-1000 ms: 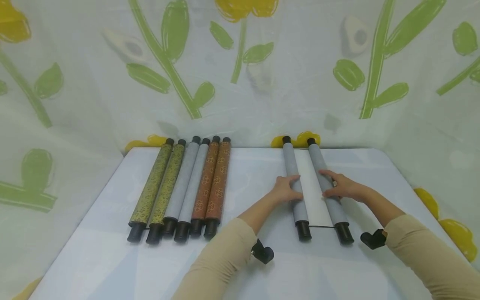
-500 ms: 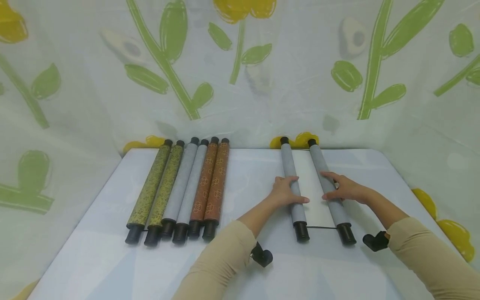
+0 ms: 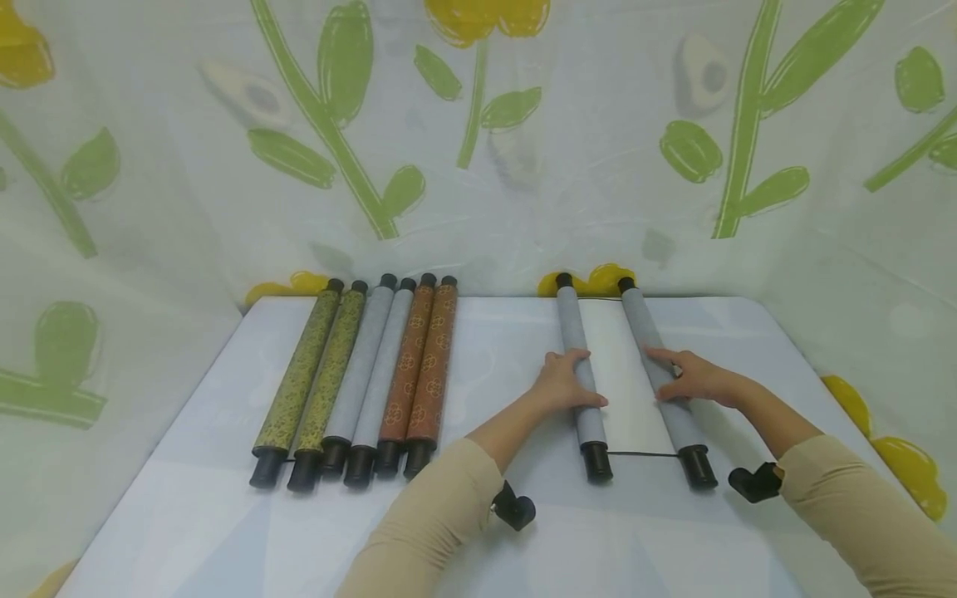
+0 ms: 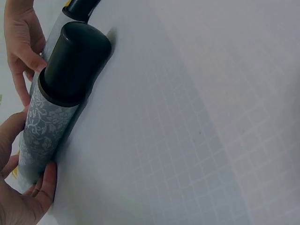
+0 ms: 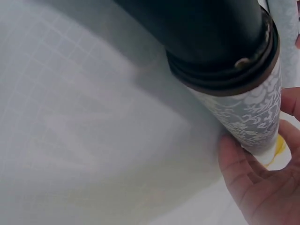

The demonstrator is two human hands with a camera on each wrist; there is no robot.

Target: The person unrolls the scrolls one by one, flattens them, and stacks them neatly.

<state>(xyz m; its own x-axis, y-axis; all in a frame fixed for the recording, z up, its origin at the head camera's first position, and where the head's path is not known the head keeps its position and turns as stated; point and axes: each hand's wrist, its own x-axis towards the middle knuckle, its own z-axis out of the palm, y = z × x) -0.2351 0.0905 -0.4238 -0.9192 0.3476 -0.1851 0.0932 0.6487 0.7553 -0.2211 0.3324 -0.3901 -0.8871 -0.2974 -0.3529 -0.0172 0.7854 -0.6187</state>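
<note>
A grey-blue hanging scroll with black end knobs lies partly unrolled, a strip of white paper (image 3: 617,374) showing between its two rolls. My left hand (image 3: 562,384) grips the left roll (image 3: 572,324), thumb on the paper side and fingers across it. Around the right roll (image 3: 638,320) my right hand (image 3: 697,378) has thumb and fingers curled. The left wrist view shows a white floral pattern on the left roll (image 4: 47,124), with the left hand (image 4: 21,201) around it. In the right wrist view the right hand (image 5: 272,187) holds the right roll (image 5: 255,117) below its knob.
To the left, rolled scrolls lie side by side in pairs: green-yellow (image 3: 299,370), grey-blue (image 3: 362,365) and brown with flower outlines (image 3: 424,365). All rest on a white table (image 3: 493,332). A flower-printed curtain (image 3: 583,191) hangs behind and at the sides.
The two rolls have moved apart, the right one to the right and the left one slightly left, each with its hand. The white strip between them is wider.
</note>
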